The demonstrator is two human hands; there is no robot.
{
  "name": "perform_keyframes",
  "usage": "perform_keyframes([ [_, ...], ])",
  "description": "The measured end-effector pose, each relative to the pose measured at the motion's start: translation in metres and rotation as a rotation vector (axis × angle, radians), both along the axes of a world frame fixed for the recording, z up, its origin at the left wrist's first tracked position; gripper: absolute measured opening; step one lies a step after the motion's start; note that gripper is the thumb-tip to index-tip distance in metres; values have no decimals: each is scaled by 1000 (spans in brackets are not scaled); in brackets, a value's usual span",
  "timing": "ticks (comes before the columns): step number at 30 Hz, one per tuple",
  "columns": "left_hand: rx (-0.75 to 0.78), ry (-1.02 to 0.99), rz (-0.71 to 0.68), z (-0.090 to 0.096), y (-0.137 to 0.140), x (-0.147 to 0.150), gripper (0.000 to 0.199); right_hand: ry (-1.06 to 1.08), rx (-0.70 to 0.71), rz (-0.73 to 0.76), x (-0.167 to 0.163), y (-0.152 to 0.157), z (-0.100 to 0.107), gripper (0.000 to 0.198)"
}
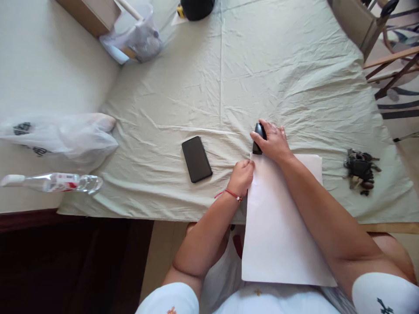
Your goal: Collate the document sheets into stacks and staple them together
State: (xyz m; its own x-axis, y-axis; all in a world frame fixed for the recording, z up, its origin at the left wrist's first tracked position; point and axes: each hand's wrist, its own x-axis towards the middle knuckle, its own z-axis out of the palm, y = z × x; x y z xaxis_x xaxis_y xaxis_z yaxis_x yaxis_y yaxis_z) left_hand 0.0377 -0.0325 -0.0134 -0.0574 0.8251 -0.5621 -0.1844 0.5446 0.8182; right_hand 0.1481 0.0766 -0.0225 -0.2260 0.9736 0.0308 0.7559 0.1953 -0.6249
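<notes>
White paper sheets (278,235) lie over the table's front edge and reach toward my lap. At their far left corner is a black stapler (258,135), its near end over the paper's edge. My right hand (273,139) is wrapped round the stapler, thumb on the left side and fingers on the far side. My left hand (242,176), with a red string bracelet (233,194) at the wrist, pinches the paper's left edge just below the stapler. Whether the stapler's jaws are pressed together is hidden.
A black phone (197,159) lies left of my hands, and a bunch of keys (360,170) to the right. Farther left are a plastic bag (65,139) and a clear bottle (62,182). A bin with a bag (140,41) and a cardboard box (93,13) stand at the back.
</notes>
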Motion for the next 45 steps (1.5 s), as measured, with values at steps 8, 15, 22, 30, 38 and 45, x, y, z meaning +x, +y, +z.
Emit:
perform_keyframes([
  [8, 17, 133, -52, 2, 2, 1, 33, -43, 16, -9, -3, -10, -2, 65],
  [15, 101, 358, -135, 3, 4, 0, 40, -68, 72, -6, -4, -17, -4, 67],
  [22, 235, 667, -169, 7, -5, 5, 42, 10, 108, -56, 7, -11, -4, 60],
  [30, 436, 704, -247, 13, -38, 16, 31, 68, 434, -161, 78, -59, 16, 47],
  [38, 709, 875, -30, 36, -35, -16, 25, 207, 304, -116, 102, -88, 12, 66],
  [45, 777, 937, 248, 23, -19, -40, 42, 791, -508, -130, 107, -102, 21, 60],
])
